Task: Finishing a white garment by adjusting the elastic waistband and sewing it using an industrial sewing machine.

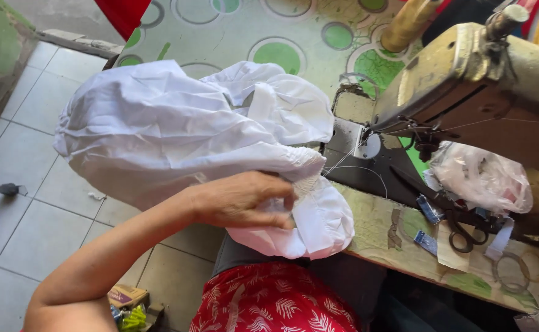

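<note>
**Left hand on white cloth beside the sewing machine**

One hand in view: the left hand [241,200], reaching in from the lower left on a bare arm. Fingers curled and pressed together, pinching the gathered, bumpy edge of the white cloth [177,132]. Right hand not seen anywhere.

White cloth big, puffy and full of wrinkles. Bunched up just left of the sewing machine [478,92], lying partly on the bench [374,215] and partly hanging past the bench edge over a lap in red leaf-print cloth [269,301]. Gathered edge close to the machine's needle part, with thin thread [349,161] running from the machine toward the cloth.

Sewing machine old, yellow-brown, scuffed, standing on the bench with a dark plate under its arm. Yellow thread cone [409,23] behind the machine. Crumpled clear plastic bag [481,178] in front of the machine, under its arm. Black scissors [451,215] just below the bag, lying flat on the bench. Small blue tags [428,209] near the scissors.

Bench covered with a sheet of green and white circles, worn at the front edge. Grey tile floor [29,184] far left of the machine, with a small box [126,296] down low beside the lap.
</note>
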